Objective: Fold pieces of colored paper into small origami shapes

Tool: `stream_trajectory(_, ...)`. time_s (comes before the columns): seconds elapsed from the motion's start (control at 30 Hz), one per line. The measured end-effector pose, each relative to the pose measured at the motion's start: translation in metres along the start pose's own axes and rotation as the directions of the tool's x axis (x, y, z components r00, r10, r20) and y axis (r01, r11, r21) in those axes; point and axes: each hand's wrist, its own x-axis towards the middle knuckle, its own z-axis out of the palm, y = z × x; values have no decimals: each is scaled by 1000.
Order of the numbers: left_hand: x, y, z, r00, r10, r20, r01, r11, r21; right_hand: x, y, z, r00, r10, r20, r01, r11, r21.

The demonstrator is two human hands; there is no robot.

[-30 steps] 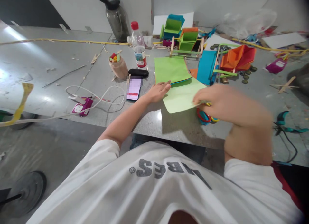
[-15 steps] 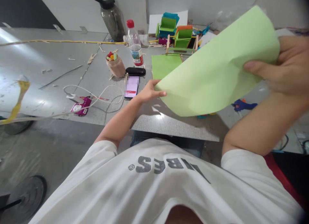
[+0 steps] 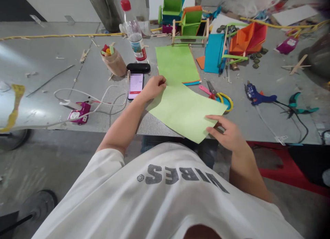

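Observation:
A light green sheet of paper (image 3: 184,111) lies tilted across the front edge of the table, its near corner jutting past it. My left hand (image 3: 155,87) is closed on the sheet's far left corner, the fingers curled. At the right edge, my right hand (image 3: 228,131) grips the same sheet between thumb and fingers. Just beyond the sheet is a stack of coloured paper (image 3: 177,63), bright green on top with blue and orange edges below. Scissors with yellow handles (image 3: 228,101) lie partly under the sheet's right corner, beside a pink-handled tool (image 3: 205,90).
A phone (image 3: 135,85), a black case (image 3: 138,67), a bottle (image 3: 136,43) and a jar (image 3: 115,63) stand left of the stack. Folded paper models (image 3: 192,22) are behind. To the right lie a blue glue gun (image 3: 260,95) and pliers (image 3: 301,110); a white cable (image 3: 103,105) crosses the left.
My right hand has come down and inward, lowering the raised, curved sheet until it is nearly flat. My left hand has kept its corner. The view has shifted, uncovering the scissors and orange paper model.

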Motion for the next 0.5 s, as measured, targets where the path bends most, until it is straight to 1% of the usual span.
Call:
stream_trajectory(0.07,1,0,7,999,35,41,-38,997,73,-10,3,-5,984,-36,174,40,999,-22)
stream_trajectory(0.1,1,-1,9,997,49,54,-54,994,94,-11,6,-9,974,-47,222,51,999,-11)
stream_trajectory(0.17,1,-1,11,996,66,60,-72,992,106,-11,14,-15,962,-55,266,55,998,7)
stream_trajectory(0.23,0,-1,12,996,78,39,-82,991,107,-8,20,-17,962,-41,270,47,999,-15)
stream_trajectory(0.3,0,1,13,995,102,-14,-99,988,119,-5,23,-14,975,-44,218,65,994,-92)
stream_trajectory(0.37,3,7,17,986,131,-101,-117,984,134,-1,20,-8,975,-124,183,159,969,-191)
stream_trajectory(0.43,6,18,25,967,151,-204,-125,982,139,3,12,-3,943,-242,230,303,910,-283)
stream_trajectory(0.5,4,34,34,944,182,-273,-142,977,160,7,1,1,909,-311,279,399,845,-357)
